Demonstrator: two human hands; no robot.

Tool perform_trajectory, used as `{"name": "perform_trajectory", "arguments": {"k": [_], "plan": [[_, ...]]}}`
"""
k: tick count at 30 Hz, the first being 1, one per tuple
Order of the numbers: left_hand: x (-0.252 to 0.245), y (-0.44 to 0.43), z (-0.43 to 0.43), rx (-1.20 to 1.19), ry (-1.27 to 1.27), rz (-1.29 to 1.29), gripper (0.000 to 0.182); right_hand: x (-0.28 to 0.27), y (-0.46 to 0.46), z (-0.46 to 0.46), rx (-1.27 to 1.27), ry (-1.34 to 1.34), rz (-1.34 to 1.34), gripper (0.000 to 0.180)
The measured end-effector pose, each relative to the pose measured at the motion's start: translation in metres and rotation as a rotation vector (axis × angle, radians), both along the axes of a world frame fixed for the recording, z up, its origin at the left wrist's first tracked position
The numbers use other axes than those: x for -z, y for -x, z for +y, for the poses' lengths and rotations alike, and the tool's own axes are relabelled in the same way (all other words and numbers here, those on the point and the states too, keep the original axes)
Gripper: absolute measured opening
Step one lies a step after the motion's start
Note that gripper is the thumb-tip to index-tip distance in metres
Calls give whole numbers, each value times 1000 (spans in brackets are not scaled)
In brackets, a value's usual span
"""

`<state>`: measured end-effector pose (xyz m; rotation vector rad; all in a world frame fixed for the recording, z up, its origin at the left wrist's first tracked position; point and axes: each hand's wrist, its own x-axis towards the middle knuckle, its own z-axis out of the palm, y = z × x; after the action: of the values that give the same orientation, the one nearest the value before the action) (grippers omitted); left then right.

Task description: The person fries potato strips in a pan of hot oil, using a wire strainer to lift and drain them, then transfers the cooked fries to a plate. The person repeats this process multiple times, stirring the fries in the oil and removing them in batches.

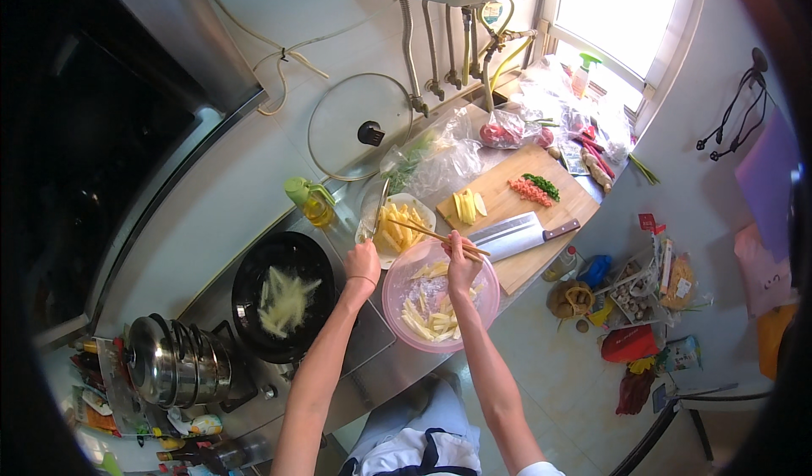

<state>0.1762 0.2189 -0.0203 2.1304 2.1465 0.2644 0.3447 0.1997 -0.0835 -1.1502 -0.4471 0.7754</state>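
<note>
My left hand grips a thin metal utensil, probably a strainer, held over the left side of a white plate. Its far end is hard to make out. Golden potato fries are heaped on that plate. Between the fingers of my right hand is a pair of wooden chopsticks, their tips over the fries. Below that hand stands a pink plastic bowl with pale raw potato strips and white powder. In the black wok to the left, more pale strips lie in bubbling oil.
A cleaver lies on the wooden cutting board, beside potato slices, chopped green and orange-pink bits. An oil bottle stands behind the wok; a glass lid leans on the wall. A steamer pot occupies the left.
</note>
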Motion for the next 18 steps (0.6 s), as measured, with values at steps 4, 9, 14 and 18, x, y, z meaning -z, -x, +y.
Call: {"name": "perform_trajectory", "arguments": {"k": [4,9,14,18], "plan": [[-7,9,0,-11,-36,19,17,-6,1,0,25,-27,-107,23],[-27,18,-10,-70,-100,-100,12,-19,-5,3,11,-76,-209,21],[-48,44,-29,-165,111,-624,4,-21,-7,4,-38,-108,-156,23],[-78,78,-77,-147,167,-1305,9,-38,-14,-8,-46,-128,-182,24]]}}
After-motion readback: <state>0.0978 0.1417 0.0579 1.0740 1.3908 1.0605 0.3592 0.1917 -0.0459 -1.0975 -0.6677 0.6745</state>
